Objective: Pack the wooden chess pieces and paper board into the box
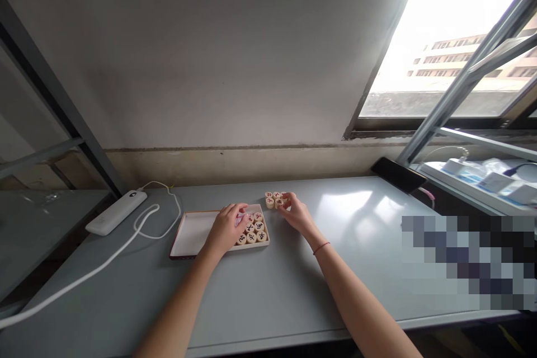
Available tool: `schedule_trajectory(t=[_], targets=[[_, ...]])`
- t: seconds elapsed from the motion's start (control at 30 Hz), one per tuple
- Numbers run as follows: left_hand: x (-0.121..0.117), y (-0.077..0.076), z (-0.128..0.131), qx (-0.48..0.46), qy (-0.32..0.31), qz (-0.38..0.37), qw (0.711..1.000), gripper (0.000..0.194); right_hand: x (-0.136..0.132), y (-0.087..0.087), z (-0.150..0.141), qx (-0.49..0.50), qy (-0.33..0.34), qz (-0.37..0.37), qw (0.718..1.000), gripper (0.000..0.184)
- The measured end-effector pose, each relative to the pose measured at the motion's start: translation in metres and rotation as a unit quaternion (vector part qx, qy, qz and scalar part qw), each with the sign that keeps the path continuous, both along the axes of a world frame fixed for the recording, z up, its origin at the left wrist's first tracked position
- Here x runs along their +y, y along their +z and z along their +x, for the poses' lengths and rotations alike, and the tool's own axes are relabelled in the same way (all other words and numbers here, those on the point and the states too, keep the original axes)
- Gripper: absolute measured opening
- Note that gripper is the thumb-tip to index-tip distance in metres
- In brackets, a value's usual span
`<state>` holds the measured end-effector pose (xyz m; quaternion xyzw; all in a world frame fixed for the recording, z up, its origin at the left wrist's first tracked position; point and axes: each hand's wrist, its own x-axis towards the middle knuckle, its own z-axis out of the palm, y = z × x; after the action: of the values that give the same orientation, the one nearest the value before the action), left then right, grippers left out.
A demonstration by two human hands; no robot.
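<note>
A shallow white tray (pixel 191 233) with a red rim lies on the grey table (pixel 268 291). Several round wooden chess pieces (pixel 255 229) with characters fill its right end. My left hand (pixel 226 228) rests over the tray, fingers curled at the pieces, seemingly pinching one. A small cluster of loose chess pieces (pixel 274 198) lies on the table just behind the tray's right corner. My right hand (pixel 296 213) reaches to that cluster with fingertips closed on a piece. A red string circles the right wrist.
A white power bank (pixel 116 212) with a white cable (pixel 96 268) sits at the left. A black phone (pixel 397 174) leans at the right by the window. Metal shelf frames stand on both sides, with boxes on the right shelf (pixel 482 176). A wall is behind.
</note>
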<state>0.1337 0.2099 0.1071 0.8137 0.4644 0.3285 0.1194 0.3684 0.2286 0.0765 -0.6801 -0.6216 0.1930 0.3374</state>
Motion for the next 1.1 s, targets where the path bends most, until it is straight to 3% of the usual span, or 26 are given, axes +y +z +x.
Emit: schedule_trajectory(t=[0.2,0.37,0.57,0.7,0.97,1.1], targets=[[0.002,-0.004,-0.001,0.022,0.01,0.005,1.0,0.022,0.0,-0.001,-0.006,-0.057,0.005,0.002,0.998,0.02],[-0.002,-0.002,0.002,0.091,0.078,0.005,0.993,0.023,-0.001,0.004,-0.006,-0.067,-0.007,0.03,0.997,0.014],[-0.004,-0.003,0.008,0.17,0.106,-0.016,0.979,0.03,-0.013,0.019,-0.028,0.032,0.168,0.024,0.985,0.031],[-0.001,-0.009,0.012,0.189,0.101,-0.014,0.977,0.032,-0.019,0.019,-0.042,-0.01,0.199,0.004,0.98,0.037],[0.002,-0.006,0.02,0.151,0.093,-0.057,0.982,0.023,-0.02,0.022,-0.043,-0.019,0.198,-0.003,0.98,0.039],[0.001,-0.002,0.018,0.111,0.084,-0.041,0.989,0.019,-0.019,0.022,-0.043,0.01,0.196,0.039,0.98,0.041]])
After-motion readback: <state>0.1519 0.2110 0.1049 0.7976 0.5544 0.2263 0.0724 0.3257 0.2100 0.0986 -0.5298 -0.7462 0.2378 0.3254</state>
